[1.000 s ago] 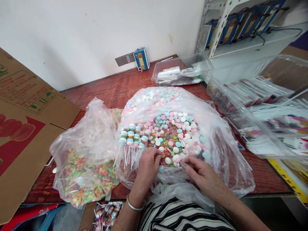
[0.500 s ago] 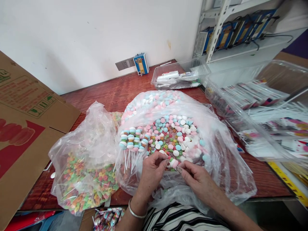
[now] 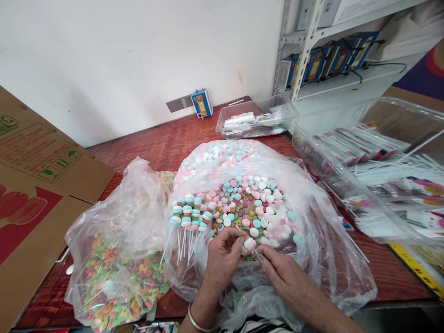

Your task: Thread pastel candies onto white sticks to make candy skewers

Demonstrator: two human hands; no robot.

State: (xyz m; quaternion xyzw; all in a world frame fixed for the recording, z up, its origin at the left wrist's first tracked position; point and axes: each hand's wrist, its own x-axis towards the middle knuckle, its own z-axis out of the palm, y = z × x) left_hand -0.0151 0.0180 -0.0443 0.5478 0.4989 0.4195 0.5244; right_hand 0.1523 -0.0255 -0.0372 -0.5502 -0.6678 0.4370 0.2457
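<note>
A big clear plastic bag (image 3: 322, 240) lies open on the table, full of pink, blue and white round candies (image 3: 267, 208) mixed with small coloured rings. My left hand (image 3: 222, 256) is pinched closed at the bag's near edge, its fingertips on small candy pieces. My right hand (image 3: 277, 268) pinches a thin white stick (image 3: 255, 252) with a pink and white candy (image 3: 248, 243) on its tip. The two hands meet at that candy. A row of finished candy skewers (image 3: 189, 212) on white sticks rests just left of my left hand.
A second plastic bag (image 3: 114, 259) of coloured ring candies lies to the left. A cardboard box (image 3: 38, 185) stands at far left. Clear plastic bins (image 3: 378, 175) with printed packets and white sticks fill the right. A smaller bin (image 3: 256, 120) and a metal shelf (image 3: 333, 60) stand behind.
The view has tilted upward. My left hand rose from the candy pile and closed toward the right hand, and a pink and white candy now sits on the stick's tip.
</note>
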